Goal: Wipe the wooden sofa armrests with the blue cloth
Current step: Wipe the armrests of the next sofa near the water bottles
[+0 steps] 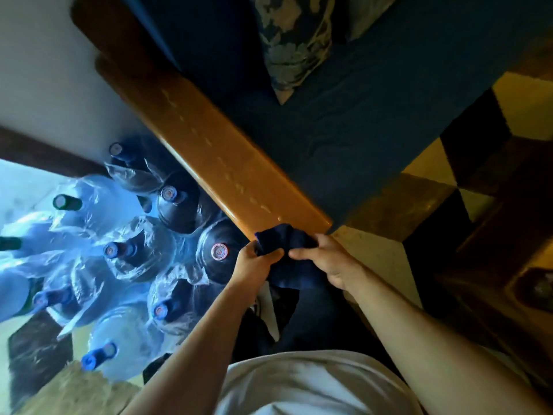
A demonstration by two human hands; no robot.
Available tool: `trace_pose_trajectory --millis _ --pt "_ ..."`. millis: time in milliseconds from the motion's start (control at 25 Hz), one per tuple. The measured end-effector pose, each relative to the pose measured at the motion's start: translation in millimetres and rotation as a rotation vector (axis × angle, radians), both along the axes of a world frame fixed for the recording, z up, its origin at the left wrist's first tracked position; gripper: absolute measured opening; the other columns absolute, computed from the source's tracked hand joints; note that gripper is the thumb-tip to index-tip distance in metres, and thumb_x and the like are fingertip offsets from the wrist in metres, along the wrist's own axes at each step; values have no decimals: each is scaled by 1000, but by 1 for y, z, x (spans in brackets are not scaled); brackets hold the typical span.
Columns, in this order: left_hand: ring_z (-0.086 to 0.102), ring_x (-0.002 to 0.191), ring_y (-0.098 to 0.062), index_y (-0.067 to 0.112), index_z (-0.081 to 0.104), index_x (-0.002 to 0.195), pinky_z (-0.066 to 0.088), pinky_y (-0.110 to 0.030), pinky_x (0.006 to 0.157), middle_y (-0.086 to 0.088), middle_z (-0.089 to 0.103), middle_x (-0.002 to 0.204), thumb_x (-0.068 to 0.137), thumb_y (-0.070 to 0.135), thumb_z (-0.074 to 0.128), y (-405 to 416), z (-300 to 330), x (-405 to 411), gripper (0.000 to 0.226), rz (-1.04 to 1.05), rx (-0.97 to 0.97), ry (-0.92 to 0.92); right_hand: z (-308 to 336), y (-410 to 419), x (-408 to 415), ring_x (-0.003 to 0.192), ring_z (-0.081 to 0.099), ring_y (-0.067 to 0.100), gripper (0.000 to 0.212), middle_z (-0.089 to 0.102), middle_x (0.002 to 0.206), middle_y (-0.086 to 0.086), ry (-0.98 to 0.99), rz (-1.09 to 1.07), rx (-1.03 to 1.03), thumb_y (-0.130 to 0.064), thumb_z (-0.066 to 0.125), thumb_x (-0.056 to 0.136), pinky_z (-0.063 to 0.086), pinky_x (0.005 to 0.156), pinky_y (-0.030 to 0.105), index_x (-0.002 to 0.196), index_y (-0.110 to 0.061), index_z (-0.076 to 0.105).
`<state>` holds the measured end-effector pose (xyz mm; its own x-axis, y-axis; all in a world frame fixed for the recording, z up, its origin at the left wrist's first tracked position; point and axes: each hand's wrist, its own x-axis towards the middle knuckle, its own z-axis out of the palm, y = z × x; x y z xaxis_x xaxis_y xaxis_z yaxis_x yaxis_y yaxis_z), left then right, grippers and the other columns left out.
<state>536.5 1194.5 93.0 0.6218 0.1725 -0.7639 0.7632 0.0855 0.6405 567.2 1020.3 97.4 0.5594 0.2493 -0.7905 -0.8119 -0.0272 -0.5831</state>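
both hands grip the blue cloth [288, 259] bunched between them, the left hand [256, 263] pinching its left side and the right hand [330, 260] closed over its right side. the cloth's top edge lies at the near end of the wooden armrest [221, 157], which runs away diagonally and shows pale streaks along its top. dark blue sofa cushions [359, 121] sit to its right; large water bottles [167, 211] crowd the floor to its left.

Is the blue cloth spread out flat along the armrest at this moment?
No, the blue cloth is bunched between both hands at the armrest's near end.
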Motion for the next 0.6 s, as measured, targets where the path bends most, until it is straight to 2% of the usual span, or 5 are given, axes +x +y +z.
trace_pose_trajectory --millis 160,240,320,480,600 --pt "74 100 -33 14 69 103 60 -47 88 -14 77 103 86 7 73 -27 5 2 18 113 46 2 5 -26 29 111 67 28 36 70 118 10 92 68 -33 -4 74 88 53 102 47 115 -22 58" --pt "74 99 -33 13 68 104 59 -49 89 -16 77 104 85 9 72 -36 3 3 20 215 30 11 6 -36 44 98 70 25 37 70 112 14 103 103 -64 -3 73 88 57 87 39 118 -16 57" --pt "74 98 -30 12 66 107 60 -48 88 -15 77 105 85 12 73 -44 -5 3 24 286 6 22 8 -42 58 97 69 22 45 69 117 16 16 150 -134 0 74 87 57 79 32 126 -12 55" --pt "73 96 -29 19 61 103 61 -51 86 -10 74 103 85 14 74 -64 -22 11 23 303 -7 -3 0 -49 77 118 63 21 54 65 131 13 -261 247 -277 9 72 84 52 100 32 128 -18 56" --pt "74 95 -27 16 65 107 62 -46 84 -9 75 103 85 12 74 -87 -28 20 24 334 -18 13 -16 -58 94 123 61 21 54 66 130 9 -376 271 -398 7 71 84 48 107 36 128 -22 59"
